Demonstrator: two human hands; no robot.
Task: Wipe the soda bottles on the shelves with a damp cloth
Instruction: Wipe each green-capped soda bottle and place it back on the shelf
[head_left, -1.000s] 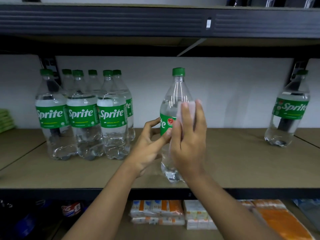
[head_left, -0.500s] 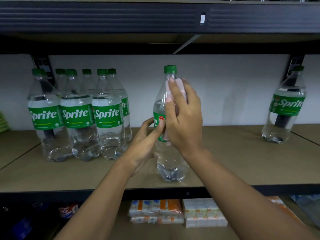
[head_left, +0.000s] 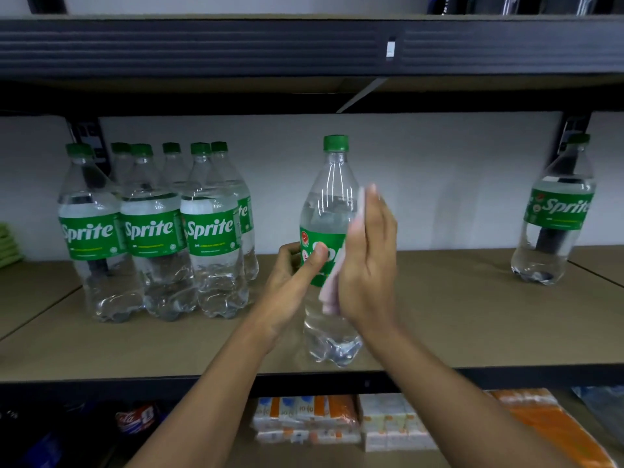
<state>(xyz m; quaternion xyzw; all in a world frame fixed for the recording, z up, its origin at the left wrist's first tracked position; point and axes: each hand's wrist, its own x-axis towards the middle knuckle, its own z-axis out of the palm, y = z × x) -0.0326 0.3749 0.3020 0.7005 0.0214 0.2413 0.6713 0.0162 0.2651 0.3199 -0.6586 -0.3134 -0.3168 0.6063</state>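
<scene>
Pale pink cloth is pressed flat on the right side of the bottle by the right hand. Its fingers are straight and only push; they do not curl round anything. The left hand grips the bottle at the green label, with the thumb across the front, and keeps it steady.

Half a second ago the cloth was up high near the cap. Now it has slid down and round to the side, so the top looks done. I think the lower part still needs a rub.

The bottle stands upright near the front edge of the brown shelf. Farther back on the left is a bunch of bottles, packed close together. Well apart on the right stands a lone bottle. These likely still wait for their wipe.
</scene>
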